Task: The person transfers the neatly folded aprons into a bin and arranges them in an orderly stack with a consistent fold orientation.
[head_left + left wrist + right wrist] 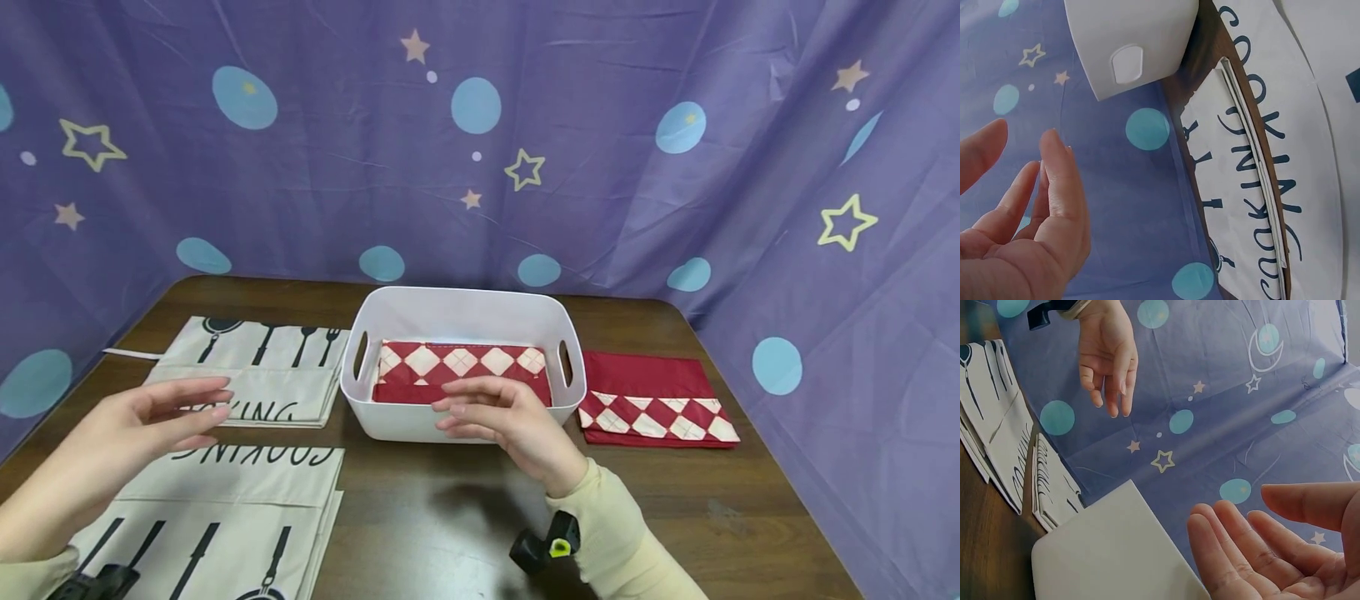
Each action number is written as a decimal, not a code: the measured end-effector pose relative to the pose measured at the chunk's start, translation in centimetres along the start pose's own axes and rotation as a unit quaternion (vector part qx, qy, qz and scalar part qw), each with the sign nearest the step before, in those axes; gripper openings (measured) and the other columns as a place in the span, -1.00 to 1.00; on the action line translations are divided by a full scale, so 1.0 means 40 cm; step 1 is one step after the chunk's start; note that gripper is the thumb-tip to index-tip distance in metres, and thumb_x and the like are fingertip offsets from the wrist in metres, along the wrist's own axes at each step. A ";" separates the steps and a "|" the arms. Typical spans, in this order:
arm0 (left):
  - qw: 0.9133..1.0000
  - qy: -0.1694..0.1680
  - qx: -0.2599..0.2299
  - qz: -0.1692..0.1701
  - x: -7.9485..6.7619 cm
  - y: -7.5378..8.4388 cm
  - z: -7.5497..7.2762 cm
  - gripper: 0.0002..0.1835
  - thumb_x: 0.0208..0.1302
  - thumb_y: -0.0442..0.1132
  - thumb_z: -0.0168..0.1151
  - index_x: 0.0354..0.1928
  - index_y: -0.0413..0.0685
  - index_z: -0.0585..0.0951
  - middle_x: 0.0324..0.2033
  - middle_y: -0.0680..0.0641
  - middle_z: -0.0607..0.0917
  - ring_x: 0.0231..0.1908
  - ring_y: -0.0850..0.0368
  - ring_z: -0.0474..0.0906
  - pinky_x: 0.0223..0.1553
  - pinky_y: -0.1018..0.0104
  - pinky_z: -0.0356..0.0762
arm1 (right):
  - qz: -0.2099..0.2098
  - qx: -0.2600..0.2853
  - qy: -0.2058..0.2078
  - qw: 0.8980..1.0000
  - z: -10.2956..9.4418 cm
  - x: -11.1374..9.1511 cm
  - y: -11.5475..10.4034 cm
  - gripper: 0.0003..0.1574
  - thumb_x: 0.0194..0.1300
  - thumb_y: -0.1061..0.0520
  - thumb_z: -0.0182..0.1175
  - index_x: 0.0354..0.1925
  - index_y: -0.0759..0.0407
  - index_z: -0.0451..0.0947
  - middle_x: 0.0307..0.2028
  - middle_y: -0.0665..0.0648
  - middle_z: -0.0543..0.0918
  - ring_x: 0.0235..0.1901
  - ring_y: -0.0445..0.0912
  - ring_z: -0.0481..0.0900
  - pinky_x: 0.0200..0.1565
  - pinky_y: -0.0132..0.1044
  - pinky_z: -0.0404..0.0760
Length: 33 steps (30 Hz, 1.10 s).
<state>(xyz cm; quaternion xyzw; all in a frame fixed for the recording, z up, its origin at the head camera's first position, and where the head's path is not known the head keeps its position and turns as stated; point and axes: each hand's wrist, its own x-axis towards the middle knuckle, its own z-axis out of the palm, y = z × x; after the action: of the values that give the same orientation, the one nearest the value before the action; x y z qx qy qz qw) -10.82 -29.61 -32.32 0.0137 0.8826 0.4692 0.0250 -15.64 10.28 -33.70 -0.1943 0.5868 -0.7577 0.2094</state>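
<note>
While both hands hang in the air, fingers loosely straight with thumbs apart, neither has hold of anything. The right hand (510, 421) is the nearer one to the white basket (408, 423), which lies just beyond its fingertips; in the head view the fingers overlap the near rim, though whether they touch it I cannot tell. Inside, the folded red cloth (461, 393) lies flat, ahead of the right hand and a little to its left, its long axis running crosswise before the person, in line with the basket's own length. Another red cloth (648, 375), folded too, lies beyond and to the right of the right hand, just beside the basket, also longer from side to side.

The left hand (142, 429) is farther from the basket, which sits ahead and to its right. Nearer to it are two folded white cloths: one just ahead (255, 379), close to the basket, the other (232, 479) on the nearer side, below and to its right.
</note>
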 end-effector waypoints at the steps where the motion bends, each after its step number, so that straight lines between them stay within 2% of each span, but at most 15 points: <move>1: 1.000 0.004 -0.003 -0.002 -0.001 -0.005 -0.001 -0.46 0.42 -0.12 0.20 0.34 -0.21 0.40 -0.09 0.57 0.58 -0.17 0.48 0.66 -0.24 0.48 0.66 | -0.001 0.000 -0.001 1.000 0.002 0.000 0.004 -0.54 0.35 0.35 0.11 0.19 0.52 0.42 -0.15 0.04 0.76 -0.19 -0.09 0.76 0.04 -0.16 0.69; 11: 0.999 0.002 -0.014 -0.029 -0.003 -0.043 -0.005 -0.31 0.44 -0.09 0.18 0.40 -0.43 0.25 -0.13 0.60 0.53 -0.14 0.68 0.53 -0.25 0.46 0.67 | 0.017 0.016 -0.011 1.000 0.023 0.010 0.041 -0.52 0.36 0.31 0.15 0.21 0.47 0.43 -0.12 0.08 0.75 -0.21 -0.06 0.75 0.02 -0.14 0.70; 17: 0.999 -0.001 -0.029 -0.045 -0.017 -0.059 -0.004 -0.34 0.44 -0.13 0.18 0.40 -0.40 0.25 -0.13 0.57 0.57 -0.15 0.67 0.54 -0.25 0.45 0.67 | 0.028 0.022 -0.022 0.999 0.041 0.018 0.066 -0.48 0.35 0.34 0.13 0.24 0.52 0.38 -0.11 0.14 0.74 -0.22 -0.10 0.76 0.00 -0.16 0.71; 21: 0.998 -0.003 -0.028 -0.051 -0.024 -0.072 -0.003 -0.36 0.45 -0.13 0.17 0.39 -0.38 0.27 -0.12 0.57 0.57 -0.14 0.67 0.54 -0.25 0.44 0.68 | 0.040 0.030 -0.028 0.998 0.054 0.024 0.083 -0.46 0.34 0.35 0.12 0.25 0.54 0.35 -0.06 0.27 0.73 -0.22 -0.11 0.76 -0.01 -0.16 0.71; 24: 0.997 -0.012 -0.028 -0.067 -0.025 -0.091 -0.006 -0.33 0.44 -0.04 0.16 0.41 -0.31 0.28 -0.09 0.61 0.53 -0.13 0.70 0.52 -0.22 0.43 0.67 | 0.047 0.029 -0.033 0.998 0.062 0.029 0.094 -0.43 0.34 0.35 0.12 0.27 0.56 0.32 0.02 0.46 0.65 -0.23 -0.12 0.75 0.00 -0.15 0.71; 28: 0.996 -0.012 -0.074 -0.054 -0.032 -0.117 -0.010 -0.65 0.46 -0.16 0.14 0.23 0.24 0.50 -0.05 0.61 0.54 -0.12 0.68 0.54 -0.24 0.47 0.66 | 0.057 0.026 -0.034 0.997 0.072 0.034 0.108 -0.42 0.33 0.36 0.13 0.28 0.55 0.32 0.08 0.58 0.56 -0.25 -0.12 0.75 0.00 -0.12 0.71; 31: 0.995 -0.003 -0.100 -0.032 -0.035 -0.140 -0.013 -0.64 0.45 -0.30 0.13 0.03 0.48 0.51 -0.05 0.58 0.57 -0.12 0.63 0.59 -0.28 0.51 0.65 | 0.064 0.025 -0.035 0.997 0.076 0.038 0.122 -0.42 0.33 0.37 0.12 0.27 0.55 0.32 0.09 0.60 0.54 -0.25 -0.11 0.75 0.02 -0.09 0.70; 33: 0.994 0.000 -0.099 -0.037 -0.032 -0.159 -0.015 -0.67 0.45 -0.26 0.15 0.08 0.41 0.51 -0.05 0.58 0.57 -0.12 0.63 0.59 -0.27 0.51 0.65 | 0.069 0.027 -0.037 0.997 0.079 0.039 0.130 -0.43 0.34 0.37 0.12 0.27 0.56 0.32 0.10 0.62 0.52 -0.25 -0.11 0.75 0.03 -0.06 0.69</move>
<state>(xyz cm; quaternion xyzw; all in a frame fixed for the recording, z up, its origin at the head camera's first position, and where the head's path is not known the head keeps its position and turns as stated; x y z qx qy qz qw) -9.60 -33.74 -37.21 -0.0212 0.8320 0.5527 0.0432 -14.79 5.70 -37.92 -0.1752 0.5705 -0.7490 0.2878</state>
